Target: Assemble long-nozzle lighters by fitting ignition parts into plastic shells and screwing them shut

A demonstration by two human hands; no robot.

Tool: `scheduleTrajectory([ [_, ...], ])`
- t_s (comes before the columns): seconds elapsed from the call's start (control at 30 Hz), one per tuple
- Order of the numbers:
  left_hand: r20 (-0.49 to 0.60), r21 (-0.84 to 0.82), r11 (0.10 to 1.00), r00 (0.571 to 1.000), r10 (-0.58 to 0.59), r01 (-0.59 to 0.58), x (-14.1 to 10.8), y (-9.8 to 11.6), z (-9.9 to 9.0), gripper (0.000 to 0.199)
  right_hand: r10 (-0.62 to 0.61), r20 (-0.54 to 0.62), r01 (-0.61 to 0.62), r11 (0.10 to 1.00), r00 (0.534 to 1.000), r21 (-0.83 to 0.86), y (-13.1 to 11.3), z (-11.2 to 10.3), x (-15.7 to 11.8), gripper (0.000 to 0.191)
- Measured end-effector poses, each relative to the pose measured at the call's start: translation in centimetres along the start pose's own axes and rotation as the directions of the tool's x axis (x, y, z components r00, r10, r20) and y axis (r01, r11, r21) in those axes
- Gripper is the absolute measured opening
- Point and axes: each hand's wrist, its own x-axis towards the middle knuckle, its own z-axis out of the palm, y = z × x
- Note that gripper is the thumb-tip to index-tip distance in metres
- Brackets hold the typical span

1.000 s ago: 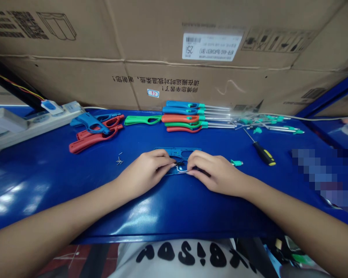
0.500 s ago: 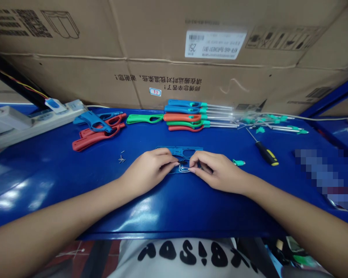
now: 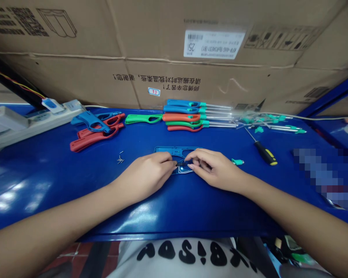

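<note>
Handle shells lie on the table beneath both hands, where the left hand, pinching a small black part, should stay steady while the right hand, fingertips slightly parted, guides the white wire without kinks.

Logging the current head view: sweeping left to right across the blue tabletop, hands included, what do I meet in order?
White power strip → nearest red handle → small loose metal pieces → left hand → right hand → black-and-yellow screwdriver.
</note>
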Motion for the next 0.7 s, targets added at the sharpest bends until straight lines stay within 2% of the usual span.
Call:
scheduleTrajectory([
  [0.2,0.007,0.045,0.999,1.000,0.020,-0.020,-0.1,0.5,-0.6,0.029,-0.029,0.002,0.030,0.997,1.000,-0.073,-0.2,0.3,0.0,0.019],
  [0.33,0.027,-0.071,0.997,0.999,0.026,-0.024,-0.1,0.4,-0.7,0.026,-0.007,-0.022,0.005,0.993,1.000,-0.121,0.1,0.4,0.0,0.013],
  [0.5,0.036,-0.201,0.980,0.999,0.018,-0.010,-0.4,0.4,-0.1,0.031,-0.046,-0.025,0.042,0.990,0.999,-0.134,0.4,0.4,-0.1,0.013],
  [0.7,-0.016,-0.219,0.976,1.000,0.012,-0.015,-0.5,0.3,0.8,0.038,-0.076,0.026,0.080,0.941,0.997,-0.328,0.1,0.2,-0.3,0.022],
])
